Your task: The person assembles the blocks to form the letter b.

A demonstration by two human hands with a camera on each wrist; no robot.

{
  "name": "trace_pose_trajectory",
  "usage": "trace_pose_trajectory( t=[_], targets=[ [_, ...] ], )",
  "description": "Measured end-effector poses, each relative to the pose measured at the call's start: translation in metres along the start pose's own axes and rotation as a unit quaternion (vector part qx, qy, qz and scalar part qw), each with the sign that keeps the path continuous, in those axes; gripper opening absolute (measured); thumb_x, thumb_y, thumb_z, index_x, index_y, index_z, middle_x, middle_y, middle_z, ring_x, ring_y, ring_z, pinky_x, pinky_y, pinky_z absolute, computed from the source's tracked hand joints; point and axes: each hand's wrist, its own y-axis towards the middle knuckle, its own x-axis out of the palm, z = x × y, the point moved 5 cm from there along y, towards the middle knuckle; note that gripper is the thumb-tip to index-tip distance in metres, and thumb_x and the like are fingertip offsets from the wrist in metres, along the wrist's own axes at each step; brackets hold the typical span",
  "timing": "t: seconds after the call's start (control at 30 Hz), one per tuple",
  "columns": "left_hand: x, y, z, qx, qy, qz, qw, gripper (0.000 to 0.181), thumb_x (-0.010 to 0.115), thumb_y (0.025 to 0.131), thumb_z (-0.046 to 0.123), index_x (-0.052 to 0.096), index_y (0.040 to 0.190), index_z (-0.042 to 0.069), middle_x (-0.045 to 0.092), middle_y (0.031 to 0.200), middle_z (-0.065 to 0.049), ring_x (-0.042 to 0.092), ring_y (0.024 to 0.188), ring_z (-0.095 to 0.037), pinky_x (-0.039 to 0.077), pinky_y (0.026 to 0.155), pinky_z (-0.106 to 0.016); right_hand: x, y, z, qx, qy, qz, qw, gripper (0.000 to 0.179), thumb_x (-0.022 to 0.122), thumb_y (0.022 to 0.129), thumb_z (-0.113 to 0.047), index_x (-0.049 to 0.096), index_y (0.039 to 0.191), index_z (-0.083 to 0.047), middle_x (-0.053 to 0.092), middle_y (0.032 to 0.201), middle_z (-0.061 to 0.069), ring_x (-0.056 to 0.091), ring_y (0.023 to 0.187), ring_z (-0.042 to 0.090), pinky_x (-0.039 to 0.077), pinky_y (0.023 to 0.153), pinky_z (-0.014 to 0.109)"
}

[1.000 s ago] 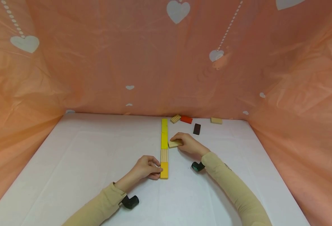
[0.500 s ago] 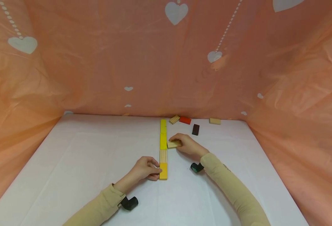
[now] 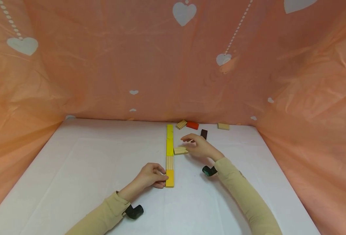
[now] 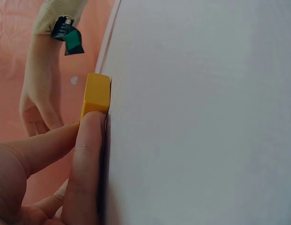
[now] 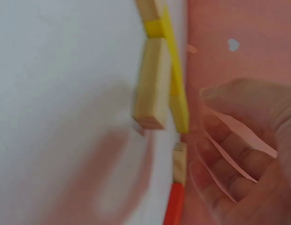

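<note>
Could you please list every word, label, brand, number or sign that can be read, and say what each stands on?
There is no readable text in any view.
Blocks: no lettering visible.
Right sleeve: a small dark mark, too small to read, if lettering at all.
Backdrop: printed hearts, no words.

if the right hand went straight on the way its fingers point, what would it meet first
Most likely the yellow blocks, just ahead of the right hand in the head view; its height is unclear, so it might pass over them.
</note>
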Motion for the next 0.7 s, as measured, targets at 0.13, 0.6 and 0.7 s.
trace_pose_trajectory(
  t=[0.13, 0.6, 0.7],
  targets=[
    [0.001, 0.001, -0.001, 0.001, -0.001, 0.001, 1.0, 0.023, 0.073, 0.083, 0.0, 0.057, 0.098, -0.007, 0.065, 0.071, -0.013, 0.065, 0.055, -0.016, 0.06, 0.056, -0.031, -0.016, -0.003, 0.0, -0.007, 0.006, 0.014, 0.9999, 0.043, 0.068, 0.088, -0.005, 0.055, 0.128, 0.001, 0.058, 0.122, 0.02, 0.052, 0.113, 0.038, 0.044, 0.099, 0.05],
    [0.001, 0.0, -0.001, -0.006, 0.007, 0.007, 0.9999, 0.022, 0.072, 0.083, 0.001, 0.057, 0.098, -0.007, 0.065, 0.072, -0.013, 0.065, 0.056, -0.016, 0.06, 0.056, -0.031, -0.064, -0.012, 0.024, 0.036, 0.014, 0.091, 0.9951, 0.053, 0.075, 0.083, -0.005, 0.052, 0.13, -0.001, 0.051, 0.131, 0.02, 0.045, 0.121, 0.04, 0.038, 0.105, 0.051],
    [0.001, 0.0, -0.001, -0.006, 0.009, 0.008, 0.9999, 0.022, 0.072, 0.083, 0.001, 0.058, 0.098, -0.006, 0.064, 0.072, -0.013, 0.065, 0.055, -0.016, 0.06, 0.055, -0.031, -0.069, -0.013, 0.036, 0.059, 0.023, 0.102, 0.9928, 0.056, 0.076, 0.082, -0.007, 0.05, 0.132, -0.001, 0.05, 0.131, 0.02, 0.043, 0.122, 0.042, 0.037, 0.105, 0.052]
  ],
)
